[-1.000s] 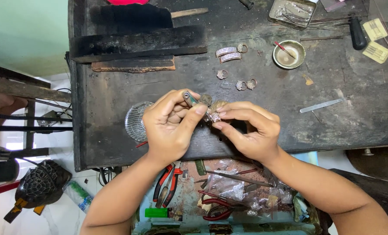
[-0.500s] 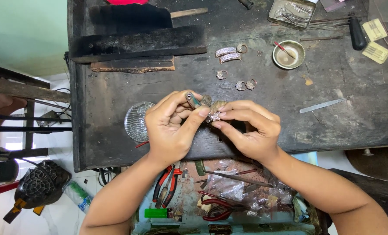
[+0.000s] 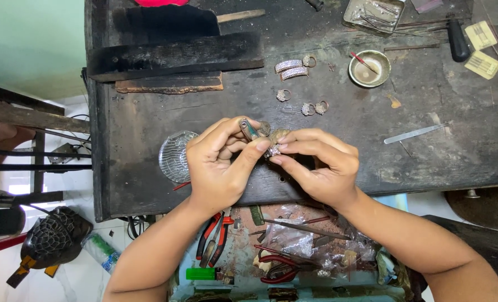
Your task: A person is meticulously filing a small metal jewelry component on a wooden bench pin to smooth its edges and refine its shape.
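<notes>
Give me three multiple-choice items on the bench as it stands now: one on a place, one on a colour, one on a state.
1. Where does the clear glass dish lie?
A. beside the left hand, near the bench's front edge
B. at the back right corner
C. in the drawer below

2. What colour are the handles of the pliers in the drawer under the bench?
A. blue
B. red
C. yellow

3. How is the small sparkling piece held?
A. lying loose on the bench
B. pinched between the fingertips of both hands
C. resting in the round metal bowl

Answers:
1 A, it sits just left of the left hand.
2 B, the grips show red.
3 B, left thumb and right hand fingers meet on it.
</notes>
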